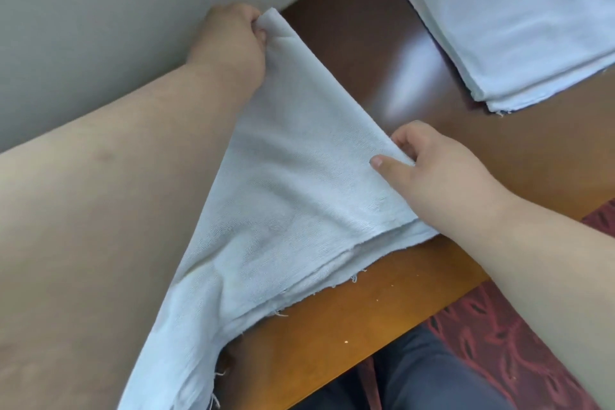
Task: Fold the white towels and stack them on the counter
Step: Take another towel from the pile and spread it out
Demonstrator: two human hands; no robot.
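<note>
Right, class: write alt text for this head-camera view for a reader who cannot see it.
Two bare hands fold a white towel on a brown wooden counter: the left hand pinches its far corner by the wall, and the right hand pinches its right edge. A stack of folded white towels lies at the upper right.

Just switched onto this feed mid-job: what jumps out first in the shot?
A white towel fills the middle, doubled over and stretched between both hands: the left hand grips its far corner by the wall, the right hand pinches the fold at centre right. Its frayed near edge hangs over the front of the wooden counter. At top right, a stack of folded towels lies on that counter.
</note>
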